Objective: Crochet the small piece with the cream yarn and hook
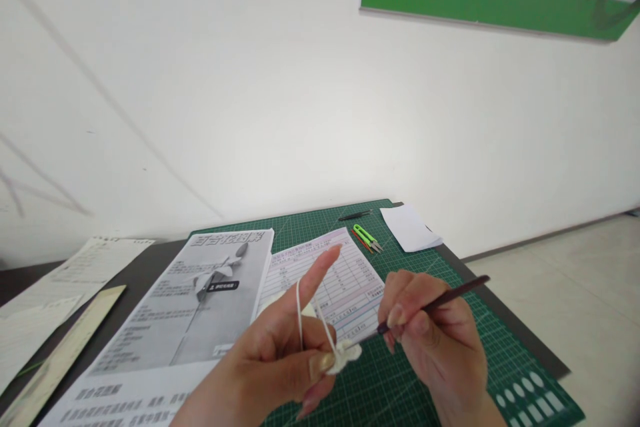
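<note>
My left hand pinches a small piece of white crochet work between thumb and fingers. A strand of white yarn loops over its raised index finger and runs down to the piece. My right hand grips a crochet hook by its dark handle, much like a pen. The hook's thin metal shaft points left and meets the white piece; its tip is hidden in or behind the stitches. Both hands are above the green cutting mat.
Behind my hands lie a printed chart, green thread snips, dark tweezers and white paper. To the left are a printed sheet with a flower picture, a ruler and more papers. A white wall stands behind the table.
</note>
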A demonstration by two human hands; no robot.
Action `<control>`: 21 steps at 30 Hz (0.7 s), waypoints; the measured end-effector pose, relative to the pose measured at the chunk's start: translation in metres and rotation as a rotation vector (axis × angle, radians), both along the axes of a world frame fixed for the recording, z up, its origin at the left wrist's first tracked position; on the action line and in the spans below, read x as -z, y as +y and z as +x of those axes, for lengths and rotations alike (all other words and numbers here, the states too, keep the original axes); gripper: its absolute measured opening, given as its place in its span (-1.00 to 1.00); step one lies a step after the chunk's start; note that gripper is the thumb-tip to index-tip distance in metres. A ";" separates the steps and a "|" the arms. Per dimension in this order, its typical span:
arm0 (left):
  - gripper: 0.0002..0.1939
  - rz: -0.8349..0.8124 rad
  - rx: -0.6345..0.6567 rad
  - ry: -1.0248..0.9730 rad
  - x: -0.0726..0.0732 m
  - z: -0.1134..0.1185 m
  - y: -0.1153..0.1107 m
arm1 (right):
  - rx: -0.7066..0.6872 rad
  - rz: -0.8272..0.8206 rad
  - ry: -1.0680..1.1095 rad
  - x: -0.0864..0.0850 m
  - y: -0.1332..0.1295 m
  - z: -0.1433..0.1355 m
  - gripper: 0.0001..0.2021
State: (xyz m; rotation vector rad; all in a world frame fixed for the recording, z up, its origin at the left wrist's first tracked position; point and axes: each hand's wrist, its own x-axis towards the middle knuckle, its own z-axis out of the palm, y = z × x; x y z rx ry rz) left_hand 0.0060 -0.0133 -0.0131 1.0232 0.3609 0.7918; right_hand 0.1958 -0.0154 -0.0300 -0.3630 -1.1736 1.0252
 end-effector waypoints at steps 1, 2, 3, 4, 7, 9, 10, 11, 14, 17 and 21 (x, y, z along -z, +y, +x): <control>-0.27 -0.006 0.006 -0.003 0.000 0.000 0.000 | 0.005 0.012 -0.015 0.000 0.000 0.001 -0.88; -0.27 -0.011 0.013 -0.005 0.000 -0.001 0.001 | 0.009 0.021 -0.027 0.001 0.000 0.002 -0.88; -0.27 -0.018 0.012 -0.012 0.000 -0.001 0.001 | 0.010 0.028 -0.037 0.001 0.000 0.003 -0.88; -0.27 -0.026 0.014 -0.017 0.000 -0.001 0.001 | 0.008 0.034 -0.047 0.001 0.000 0.004 -0.89; -0.29 -0.041 0.035 -0.046 0.000 0.000 0.001 | 0.002 0.054 -0.071 0.000 0.000 0.006 -0.90; -0.30 -0.044 0.060 -0.067 0.000 0.001 0.001 | -0.008 0.061 -0.071 -0.001 0.000 0.006 -0.90; -0.31 -0.044 0.073 -0.073 0.000 0.002 0.001 | -0.021 0.054 -0.061 -0.001 0.000 0.006 -0.90; -0.31 -0.041 0.079 -0.073 0.000 0.002 0.001 | -0.039 0.038 -0.049 0.000 0.000 0.006 -0.90; -0.31 -0.018 0.067 -0.020 0.001 0.002 0.002 | -0.065 -0.016 -0.024 0.001 0.001 0.006 -0.89; -0.26 0.049 -0.023 0.075 -0.001 0.002 0.002 | 0.043 0.040 -0.089 0.003 0.000 0.007 -0.91; -0.25 0.171 -0.309 0.232 -0.008 0.008 0.001 | 0.307 0.264 -0.378 0.000 -0.004 0.007 -0.79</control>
